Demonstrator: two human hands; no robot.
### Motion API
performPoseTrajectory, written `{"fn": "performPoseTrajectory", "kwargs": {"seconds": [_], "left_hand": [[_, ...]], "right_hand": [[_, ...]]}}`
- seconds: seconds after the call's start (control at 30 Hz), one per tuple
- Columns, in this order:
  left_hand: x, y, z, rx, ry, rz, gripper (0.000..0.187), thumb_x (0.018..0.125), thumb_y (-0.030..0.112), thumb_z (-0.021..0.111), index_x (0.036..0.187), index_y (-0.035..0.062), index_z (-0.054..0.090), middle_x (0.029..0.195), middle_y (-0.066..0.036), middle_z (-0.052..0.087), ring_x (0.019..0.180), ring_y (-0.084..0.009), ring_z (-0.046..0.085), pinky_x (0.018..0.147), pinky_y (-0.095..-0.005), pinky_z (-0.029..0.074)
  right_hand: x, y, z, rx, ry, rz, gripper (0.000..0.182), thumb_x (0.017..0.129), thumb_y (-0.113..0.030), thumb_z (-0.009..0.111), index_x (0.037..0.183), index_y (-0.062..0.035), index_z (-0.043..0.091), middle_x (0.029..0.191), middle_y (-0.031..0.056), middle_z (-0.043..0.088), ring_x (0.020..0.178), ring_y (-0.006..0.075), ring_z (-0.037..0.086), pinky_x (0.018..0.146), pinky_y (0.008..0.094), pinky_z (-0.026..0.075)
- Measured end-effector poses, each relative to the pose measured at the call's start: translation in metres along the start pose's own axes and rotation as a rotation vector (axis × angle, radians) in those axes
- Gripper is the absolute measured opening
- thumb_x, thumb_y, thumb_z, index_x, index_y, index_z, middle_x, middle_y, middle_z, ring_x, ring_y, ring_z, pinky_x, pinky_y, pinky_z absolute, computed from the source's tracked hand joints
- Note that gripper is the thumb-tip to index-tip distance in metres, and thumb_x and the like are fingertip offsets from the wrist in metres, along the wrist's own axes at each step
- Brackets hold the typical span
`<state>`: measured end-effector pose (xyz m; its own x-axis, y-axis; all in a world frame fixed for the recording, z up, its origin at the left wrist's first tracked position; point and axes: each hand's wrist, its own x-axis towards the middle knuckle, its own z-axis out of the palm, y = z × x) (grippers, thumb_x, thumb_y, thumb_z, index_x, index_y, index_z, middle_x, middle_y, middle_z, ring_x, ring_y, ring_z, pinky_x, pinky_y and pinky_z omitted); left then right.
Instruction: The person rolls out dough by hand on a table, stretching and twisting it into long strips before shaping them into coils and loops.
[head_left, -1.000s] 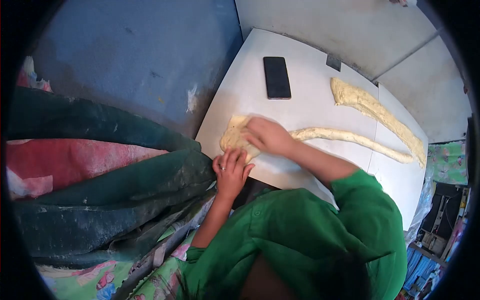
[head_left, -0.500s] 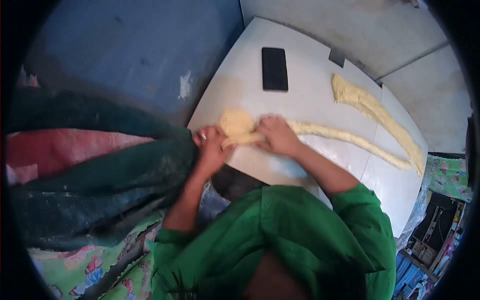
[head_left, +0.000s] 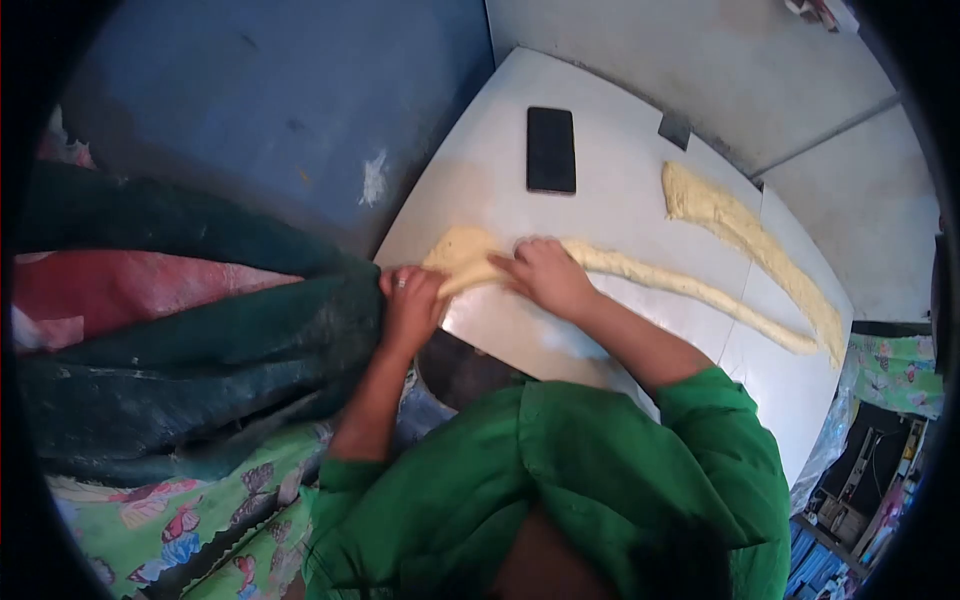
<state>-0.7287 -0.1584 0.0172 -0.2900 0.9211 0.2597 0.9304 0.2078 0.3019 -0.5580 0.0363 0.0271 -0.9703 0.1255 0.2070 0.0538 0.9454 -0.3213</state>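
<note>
A long strip of yellow dough (head_left: pixel 690 287) lies across the pale table, rolled into a rope toward the right and still flat and wide at its left end. My left hand (head_left: pixel 408 305), with a ring on one finger, pinches the left end at the table's edge. My right hand (head_left: pixel 548 275) is curled over the strip a little further right, fingers pressed on the dough and hiding part of it. Behind it lies a second, flatter dough piece (head_left: pixel 755 240), slanting down to the right, untouched by either hand.
A black phone (head_left: pixel 551 150) lies on the white table (head_left: pixel 610 200) beyond my hands. A small dark square (head_left: pixel 675 130) is at the back edge. Dark green cloth (head_left: pixel 200 340) hangs at the left beside a blue wall (head_left: pixel 250 100). Shelves (head_left: pixel 860 470) stand at lower right.
My hands have moved slightly apart, the left one a little leftward. The flat dough end is now more folded over beneath them. The whole view has shifted slightly.
</note>
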Motion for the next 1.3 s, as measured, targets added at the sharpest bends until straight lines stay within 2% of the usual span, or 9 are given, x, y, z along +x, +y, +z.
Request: {"fn": "performPoseTrajectory", "kwargs": {"seconds": [0.13, 0.2, 0.27, 0.37, 0.8, 0.93, 1.2, 1.27, 1.3], "left_hand": [[0.007, 0.003, -0.011, -0.054, 0.018, -0.202, 0.021, 0.073, 0.021, 0.070, 0.089, 0.0083, 0.064, 0.089, -0.008, 0.060, 0.100, -0.0301, 0.050, 0.094, -0.0490, 0.025], [0.035, 0.010, -0.010, -0.020, -0.010, -0.369, 0.022, 0.074, 0.020, 0.068, 0.090, 0.0063, 0.063, 0.087, -0.010, 0.059, 0.100, -0.0316, 0.050, 0.092, -0.0497, 0.027], [0.064, 0.014, -0.008, 0.172, 0.433, -0.362, 0.022, 0.077, 0.017, 0.066, 0.094, 0.0046, 0.062, 0.087, -0.011, 0.060, 0.098, -0.0327, 0.052, 0.089, -0.0478, 0.032], [0.028, -0.002, 0.019, -0.059, 0.231, -0.197, 0.029, 0.080, 0.012, 0.062, 0.107, 0.0035, 0.059, 0.102, -0.014, 0.061, 0.106, -0.0314, 0.053, 0.092, -0.0445, 0.036], [0.006, 0.006, -0.031, -0.025, -0.187, -0.188, 0.032, 0.078, 0.025, 0.066, 0.104, 0.0058, 0.062, 0.102, -0.009, 0.059, 0.108, -0.0286, 0.048, 0.098, -0.0462, 0.026], [0.029, 0.023, -0.016, 0.078, 0.239, -0.213, 0.025, 0.080, 0.014, 0.061, 0.104, 0.0051, 0.062, 0.110, -0.012, 0.058, 0.112, -0.0298, 0.047, 0.098, -0.0468, 0.029], [0.006, 0.046, -0.007, 0.069, 0.058, -0.084, 0.041, 0.077, 0.013, 0.064, 0.118, 0.0058, 0.057, 0.115, -0.009, 0.058, 0.114, -0.0270, 0.049, 0.100, -0.0442, 0.031], [0.013, 0.040, -0.001, 0.053, 0.052, -0.099, 0.040, 0.077, 0.016, 0.065, 0.115, 0.0060, 0.058, 0.113, -0.008, 0.058, 0.112, -0.0268, 0.050, 0.099, -0.0445, 0.031], [0.017, 0.036, 0.002, 0.041, 0.054, -0.097, 0.039, 0.076, 0.019, 0.067, 0.112, 0.0062, 0.059, 0.110, -0.008, 0.058, 0.110, -0.0266, 0.050, 0.097, -0.0449, 0.032]], "right_hand": [[0.003, 0.018, -0.021, 0.142, -0.119, 0.053, 0.040, 0.083, -0.037, 0.060, 0.119, -0.0187, 0.061, 0.092, 0.0100, 0.052, 0.089, 0.0285, 0.051, 0.082, 0.0420, 0.039], [0.030, 0.022, -0.018, -0.038, 0.143, 0.186, 0.041, 0.088, -0.030, 0.054, 0.127, -0.0185, 0.053, 0.105, 0.0105, 0.054, 0.097, 0.0268, 0.051, 0.086, 0.0391, 0.038], [0.044, 0.014, -0.015, -0.194, 0.098, 0.178, 0.044, 0.088, -0.024, 0.051, 0.132, -0.0188, 0.048, 0.111, 0.0093, 0.054, 0.104, 0.0252, 0.050, 0.087, 0.0368, 0.039], [0.018, 0.004, 0.019, -0.125, 0.255, -0.162, 0.050, 0.085, -0.026, 0.056, 0.133, -0.0197, 0.048, 0.113, 0.0040, 0.055, 0.102, 0.0224, 0.051, 0.084, 0.0335, 0.038], [0.010, 0.008, -0.028, 0.157, -0.221, 0.078, 0.033, 0.084, -0.035, 0.061, 0.113, -0.0189, 0.064, 0.092, 0.0050, 0.054, 0.098, 0.0218, 0.052, 0.082, 0.0387, 0.041], [0.055, 0.010, -0.025, -0.046, 0.128, 0.117, 0.028, 0.082, -0.026, 0.061, 0.106, -0.0129, 0.065, 0.096, 0.0053, 0.057, 0.094, 0.0229, 0.054, 0.079, 0.0379, 0.041], [0.030, -0.004, -0.008, 0.240, 0.029, -0.084, 0.028, 0.082, -0.023, 0.062, 0.107, -0.0114, 0.062, 0.096, 0.0080, 0.054, 0.096, 0.0256, 0.053, 0.085, 0.0366, 0.041], [0.064, 0.004, -0.020, 0.462, -0.438, 0.223, 0.023, 0.082, -0.024, 0.060, 0.101, -0.0113, 0.063, 0.102, 0.0073, 0.055, 0.103, 0.0242, 0.053, 0.086, 0.0383, 0.040], [0.074, 0.006, -0.013, 0.354, -0.198, 0.155, 0.022, 0.082, -0.025, 0.062, 0.098, -0.0108, 0.062, 0.099, 0.0071, 0.055, 0.099, 0.0253, 0.053, 0.085, 0.0394, 0.040]]}}
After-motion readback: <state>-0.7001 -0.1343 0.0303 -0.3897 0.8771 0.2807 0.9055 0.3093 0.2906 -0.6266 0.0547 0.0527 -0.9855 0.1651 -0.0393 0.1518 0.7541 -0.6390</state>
